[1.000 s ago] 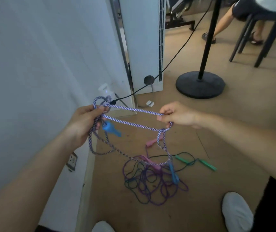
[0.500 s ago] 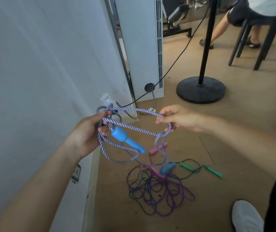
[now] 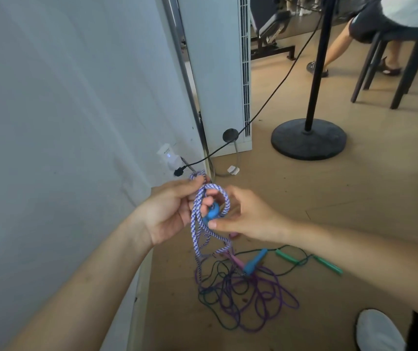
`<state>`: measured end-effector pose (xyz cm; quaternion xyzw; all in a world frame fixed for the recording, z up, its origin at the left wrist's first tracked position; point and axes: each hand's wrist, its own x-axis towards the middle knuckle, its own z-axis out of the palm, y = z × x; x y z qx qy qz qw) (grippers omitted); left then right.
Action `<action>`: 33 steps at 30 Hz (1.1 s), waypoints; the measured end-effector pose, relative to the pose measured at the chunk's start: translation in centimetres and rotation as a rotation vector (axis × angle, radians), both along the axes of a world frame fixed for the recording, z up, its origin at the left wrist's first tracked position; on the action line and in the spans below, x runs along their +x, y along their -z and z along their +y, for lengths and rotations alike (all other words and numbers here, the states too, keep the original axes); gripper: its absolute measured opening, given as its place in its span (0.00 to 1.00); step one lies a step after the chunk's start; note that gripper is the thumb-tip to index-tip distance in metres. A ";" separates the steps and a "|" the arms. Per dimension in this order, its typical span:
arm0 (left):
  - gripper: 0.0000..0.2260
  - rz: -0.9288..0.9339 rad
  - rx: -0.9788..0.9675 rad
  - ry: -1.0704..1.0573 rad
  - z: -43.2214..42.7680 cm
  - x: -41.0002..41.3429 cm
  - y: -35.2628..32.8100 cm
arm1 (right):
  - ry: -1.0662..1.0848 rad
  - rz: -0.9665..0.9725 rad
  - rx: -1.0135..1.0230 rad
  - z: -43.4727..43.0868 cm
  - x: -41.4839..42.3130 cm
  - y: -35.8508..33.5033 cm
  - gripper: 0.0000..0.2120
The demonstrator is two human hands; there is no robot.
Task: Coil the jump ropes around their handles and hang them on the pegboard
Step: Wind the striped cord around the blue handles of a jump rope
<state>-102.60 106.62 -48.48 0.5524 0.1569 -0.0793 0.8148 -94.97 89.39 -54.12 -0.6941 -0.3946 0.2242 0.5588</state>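
Item under inspection: the braided rope (image 3: 197, 231), blue and white, at centre frame. I see its upper loops gathered at one blue handle (image 3: 211, 212), which points roughly toward the camera. The left hand (image 3: 172, 211) grips that bundle, fingers curled round the strands and the handle. The right hand (image 3: 245, 219) meets it from the right, thumb beneath the handle's end and fingers curled over the top loop, pinching the rope. The two hands are touching or nearly so.

From the bundle, two long loops hang down. The rope's lower run reaches the floor (image 3: 354, 198), where the second blue handle (image 3: 254, 262) lies, lower centre.

Beside it lies a tangle of thin purple rope (image 3: 266, 300) and dark green rope (image 3: 210, 307), with a pink handle (image 3: 235, 259) and two green handles (image 3: 287, 257) at its upper edge.

Surroundings: a pale wall (image 3: 63, 122) fills the left of the frame, with a plug adapter (image 3: 168, 158) low on it. A white slatted unit (image 3: 213, 72) stands at upper centre, a black stand base (image 3: 309, 139) to its right. A white shoe (image 3: 377, 330) shows at lower right. A seated person is partly visible at upper right.
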 end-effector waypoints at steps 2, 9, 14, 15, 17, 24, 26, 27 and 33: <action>0.14 0.003 0.050 0.048 0.0 -0.1 -0.2 | -0.031 0.001 0.021 0.0 0.2 0.0 0.09; 0.17 0.054 0.371 0.017 2.2 -1.0 -0.9 | 0.010 0.317 -0.051 -1.2 2.4 0.2 0.04; 0.13 0.028 0.657 -0.125 3.0 -0.9 0.2 | 0.004 0.348 -0.072 -1.6 3.3 0.0 0.04; 0.09 0.019 0.655 -0.182 3.2 -0.7 0.3 | -0.002 0.396 -0.073 -1.5 3.4 0.0 0.04; 0.06 0.014 0.663 -0.293 3.7 -0.3 0.5 | 0.013 0.551 -0.066 -1.4 3.5 -0.1 0.04; 0.07 0.035 0.806 -0.567 6.1 0.2 2.1 | 0.023 0.666 -0.210 -2.7 4.5 -0.6 0.17; 0.07 0.018 0.902 -0.602 7.2 0.3 2.2 | 0.055 0.485 -0.261 -3.0 5.0 -0.6 0.13; 0.07 0.011 0.931 -0.625 7.7 0.3 2.4 | 0.064 0.410 -0.292 -3.1 5.2 -0.3 0.14; 0.07 0.052 1.001 -0.633 9.4 -0.1 4.1 | 0.017 0.319 -0.469 -4.3 6.2 0.7 0.12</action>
